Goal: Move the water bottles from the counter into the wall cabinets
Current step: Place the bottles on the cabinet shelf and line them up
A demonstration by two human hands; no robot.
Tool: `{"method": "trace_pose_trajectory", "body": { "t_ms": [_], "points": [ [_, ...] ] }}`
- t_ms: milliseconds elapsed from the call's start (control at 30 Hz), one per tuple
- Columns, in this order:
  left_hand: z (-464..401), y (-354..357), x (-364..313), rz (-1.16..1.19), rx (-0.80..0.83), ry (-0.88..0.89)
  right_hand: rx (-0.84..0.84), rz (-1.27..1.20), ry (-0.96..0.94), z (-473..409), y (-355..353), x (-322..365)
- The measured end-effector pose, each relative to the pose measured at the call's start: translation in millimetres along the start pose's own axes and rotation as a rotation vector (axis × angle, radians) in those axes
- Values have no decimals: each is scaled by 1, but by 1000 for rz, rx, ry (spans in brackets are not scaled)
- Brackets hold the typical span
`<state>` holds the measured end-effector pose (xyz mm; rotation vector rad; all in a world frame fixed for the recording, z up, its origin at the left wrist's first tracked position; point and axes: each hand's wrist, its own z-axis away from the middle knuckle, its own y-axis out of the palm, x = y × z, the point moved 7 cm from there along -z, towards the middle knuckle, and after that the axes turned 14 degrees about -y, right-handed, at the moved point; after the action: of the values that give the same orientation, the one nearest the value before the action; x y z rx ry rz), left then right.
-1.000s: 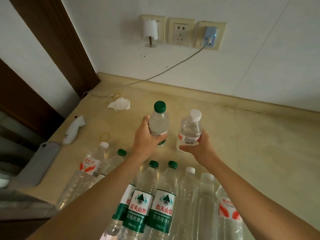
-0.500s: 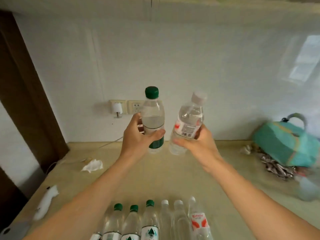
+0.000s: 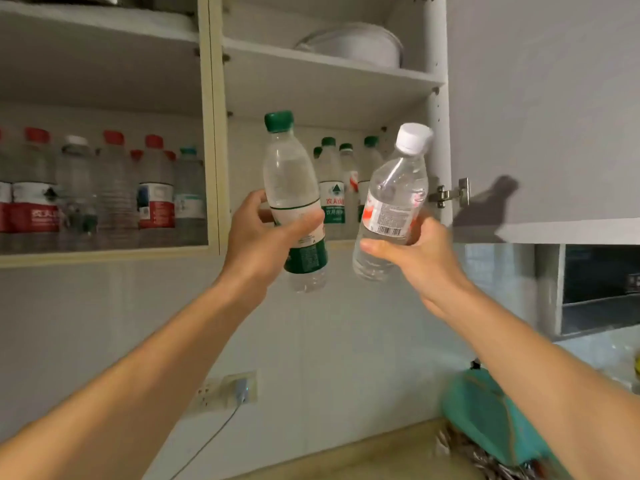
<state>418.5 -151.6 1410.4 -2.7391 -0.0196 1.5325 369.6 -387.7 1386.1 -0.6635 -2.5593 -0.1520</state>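
Green-capped bottle (image 3: 294,199) and white-capped bottle (image 3: 393,199) are now up at cabinet height; a second ago both were just off the desk amid the rows of bottles, half a second ago at wall-socket level. View has tilted up with them, so the bottles left on the desk are out of frame and only a strip of desk (image 3: 363,455) shows at the bottom. Left hand (image 3: 263,240) wraps the green-capped bottle round its label, thumb across the front, bottle near upright. Right hand (image 3: 412,251) grips the white-capped bottle low on its body, bottle tilted to the right, cap toward the hinge (image 3: 450,194) of the open door (image 3: 540,109). Both bottles hang in front of the right compartment, not yet over its lower shelf (image 3: 341,242); bases sit below the shelf edge. That shelf already holds green-capped bottles (image 3: 334,188) at the back, front looks free. Left compartment (image 3: 104,188) is packed with red- and white-capped bottles. Judgement: lift phase is nearly done, next is raising a bit more and pushing in over the shelf lip. Risk: the tilted bottle clipping the door frame or knocking the stored row. Teal bag (image 3: 491,420) sits at lower right, charger in wall socket (image 3: 240,389).
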Motion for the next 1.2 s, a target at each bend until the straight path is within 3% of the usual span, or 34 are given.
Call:
{"method": "trace_pose_trajectory", "body": {
  "t_ms": [133, 267, 500, 867, 1067, 1200],
  "points": [
    [-32, 21, -48, 32, -1, 41, -3, 51, -103, -59, -28, 24],
    [-64, 46, -61, -46, -47, 59, 12, 84, -86, -102, -43, 10],
    [-116, 80, -12, -85, -96, -116, 25, 64, 110, -137, -45, -72],
    [-159, 112, 22, -201, 24, -184, -22, 208, -4, -162, -38, -141],
    [-165, 130, 27, -402, -105, -119, -141, 687, -151, -149, -32, -159],
    [-165, 158, 15, -684, -156, -24, -208, 814, -206, -144, -32, -159]
  ]
}}
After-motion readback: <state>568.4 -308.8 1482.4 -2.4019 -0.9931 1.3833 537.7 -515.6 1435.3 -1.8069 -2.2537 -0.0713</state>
